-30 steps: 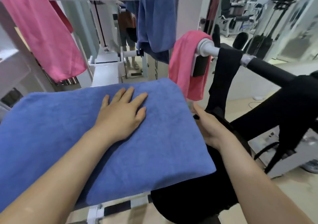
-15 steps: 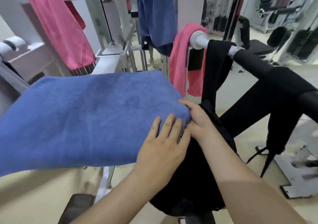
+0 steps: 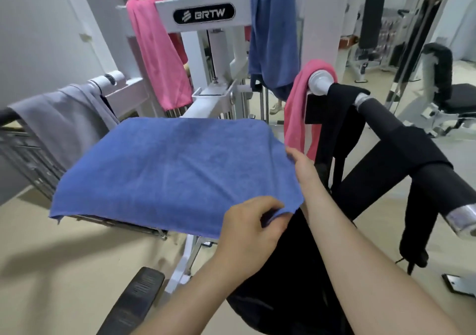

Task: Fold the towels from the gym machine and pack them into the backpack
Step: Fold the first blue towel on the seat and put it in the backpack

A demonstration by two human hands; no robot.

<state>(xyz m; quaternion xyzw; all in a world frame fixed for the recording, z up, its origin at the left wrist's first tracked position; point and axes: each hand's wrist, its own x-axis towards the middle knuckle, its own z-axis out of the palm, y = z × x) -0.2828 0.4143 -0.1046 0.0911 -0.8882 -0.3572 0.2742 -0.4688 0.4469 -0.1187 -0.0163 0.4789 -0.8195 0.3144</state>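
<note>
Left hand [image 3: 253,231] pinches the near right corner of the folded blue towel [image 3: 167,170]; right hand [image 3: 301,170] grips its right edge farther back. It lies flat on the gym machine [image 3: 164,10], long axis left to right, beside the black backpack [image 3: 296,296].

The folded blue towel [image 3: 175,172] hides what it lies on. The fingertips of the right hand [image 3: 305,171] vanish behind its right edge; its near corner covers part of the left hand [image 3: 251,234]. Both forearms cover much of the black backpack [image 3: 283,270], cut off by the bottom edge; its opening cannot be seen
</note>
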